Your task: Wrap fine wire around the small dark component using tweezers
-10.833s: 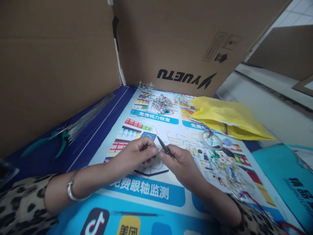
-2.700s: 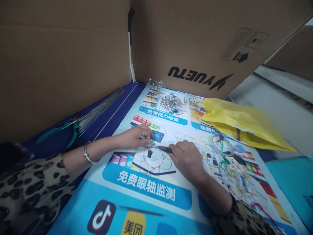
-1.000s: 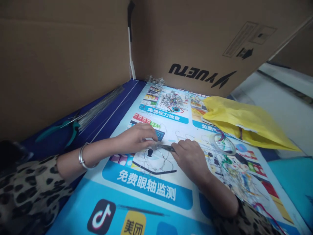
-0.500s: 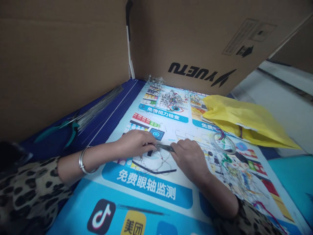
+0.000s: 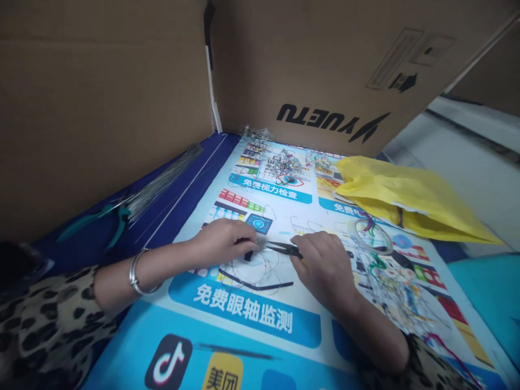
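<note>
Left of the yellow bag (image 5: 410,195), the right hand (image 5: 325,264) wraps a dark tool (image 5: 287,249), tips parted toward the left hand (image 5: 223,242), whose pinch looks nearly closed, contents, if any, unclear. Fine gripping or snipping seems underway; the next move calls for steady tips.

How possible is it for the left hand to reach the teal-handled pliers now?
Probably yes: nothing appears to stand between the left hand and the teal-handled pliers, though wire strands crowd their head.
</note>
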`<state>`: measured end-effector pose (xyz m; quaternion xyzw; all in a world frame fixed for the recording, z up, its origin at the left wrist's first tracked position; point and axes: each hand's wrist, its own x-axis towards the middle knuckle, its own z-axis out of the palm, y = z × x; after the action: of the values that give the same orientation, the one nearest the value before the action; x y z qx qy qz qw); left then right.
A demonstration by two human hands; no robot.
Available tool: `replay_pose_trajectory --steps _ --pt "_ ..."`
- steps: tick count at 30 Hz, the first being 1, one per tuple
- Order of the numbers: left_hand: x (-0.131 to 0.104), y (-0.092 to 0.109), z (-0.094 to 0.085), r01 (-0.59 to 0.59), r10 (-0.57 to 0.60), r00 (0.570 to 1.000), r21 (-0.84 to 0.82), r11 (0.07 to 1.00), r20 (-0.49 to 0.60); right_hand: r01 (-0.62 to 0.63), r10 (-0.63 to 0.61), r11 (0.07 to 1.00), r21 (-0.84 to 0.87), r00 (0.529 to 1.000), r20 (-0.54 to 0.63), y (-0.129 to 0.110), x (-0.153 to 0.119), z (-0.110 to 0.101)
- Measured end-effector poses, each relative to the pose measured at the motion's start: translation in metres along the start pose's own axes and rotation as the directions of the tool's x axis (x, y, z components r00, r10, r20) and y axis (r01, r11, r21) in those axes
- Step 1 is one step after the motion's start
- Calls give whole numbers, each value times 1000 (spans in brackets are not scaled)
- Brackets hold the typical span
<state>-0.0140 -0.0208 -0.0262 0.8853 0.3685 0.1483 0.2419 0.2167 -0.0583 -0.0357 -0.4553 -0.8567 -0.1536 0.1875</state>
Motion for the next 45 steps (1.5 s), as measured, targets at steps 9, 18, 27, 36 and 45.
replay_pose_trajectory --steps 9,18,27,36,45 --pt "-2 0 5 24 -24 999 -6 1000 -47 202 -180 969 -144 972 151 -27 7 -17" --pt "-5 1 12 122 -137 982 -120 985 -127 160 -125 975 -151 968 218 -27 7 -2" --pt "-8 2 14 147 -170 971 -141 979 -170 146 -122 979 -145 979 166 -26 7 -1" --pt "-11 2 12 189 -237 963 -307 933 -127 148 -121 978 -150 977 176 -26 7 5" --pt "-15 -2 10 175 -209 976 -352 920 -63 155 -127 978 -138 973 192 -25 8 6"
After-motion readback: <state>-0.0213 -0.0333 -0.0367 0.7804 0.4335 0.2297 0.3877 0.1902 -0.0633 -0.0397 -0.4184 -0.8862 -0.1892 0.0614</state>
